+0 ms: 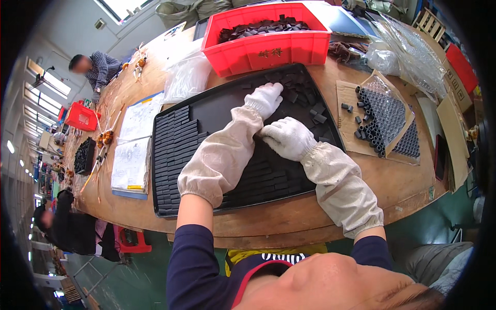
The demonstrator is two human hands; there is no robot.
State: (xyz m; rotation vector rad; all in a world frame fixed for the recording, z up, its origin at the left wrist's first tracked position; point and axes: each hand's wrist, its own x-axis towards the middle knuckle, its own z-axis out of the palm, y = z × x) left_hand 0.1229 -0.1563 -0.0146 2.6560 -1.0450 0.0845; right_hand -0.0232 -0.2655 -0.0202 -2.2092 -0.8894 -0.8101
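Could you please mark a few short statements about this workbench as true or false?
1. Both hands wear white gloves. True: the left hand and the right hand are gloved, with beige sleeve covers over the forearms.
2. The black tray is round. False: it is rectangular, with small black blocks laid in neat rows.
3. The red bin behind the tray holds dark pieces. True.
4. The left hand rests on the papers. False: it reaches to the loose black pieces at the tray's far end.
5. The small black tubes lie to the tray's left. False: they lie to its right, on cardboard.
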